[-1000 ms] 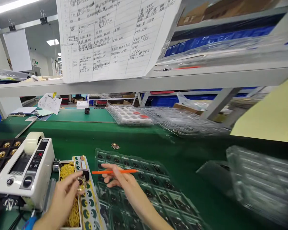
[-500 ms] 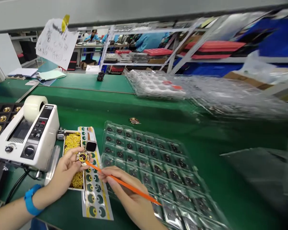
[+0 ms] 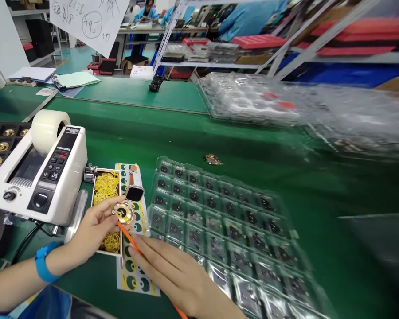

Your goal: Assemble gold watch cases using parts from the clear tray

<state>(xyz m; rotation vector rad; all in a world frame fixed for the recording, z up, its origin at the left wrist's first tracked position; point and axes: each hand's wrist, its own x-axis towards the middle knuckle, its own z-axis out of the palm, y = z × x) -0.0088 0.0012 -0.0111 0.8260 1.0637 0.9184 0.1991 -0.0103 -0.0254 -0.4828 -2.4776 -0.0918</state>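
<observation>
My left hand (image 3: 95,228), with a blue band at the wrist, pinches a round gold part (image 3: 123,213) by its edge. Between the fingers and thumb of my right hand (image 3: 176,270) is an orange stick (image 3: 129,237), its tip at the lower edge of the gold part. Below the hands lie a white box (image 3: 121,230) of yellow rings (image 3: 105,188) and a sticker sheet (image 3: 130,281). A watch (image 3: 134,192) rests on the sheet. Right of them, a clear tray (image 3: 231,230) holds rows of dark parts.
A white tape dispenser (image 3: 66,173) stands at left, beside a black tray (image 3: 0,133) of gold parts. Another gold part (image 3: 213,159) lies behind the clear tray. Stacked plastic trays (image 3: 246,95) are at back right. People in blue sit in the background.
The view has shifted, so the bench things appear further right and most sit higher. My right hand has turned flatter over the orange stick, which now points more steeply. The gold part faces the camera more.
</observation>
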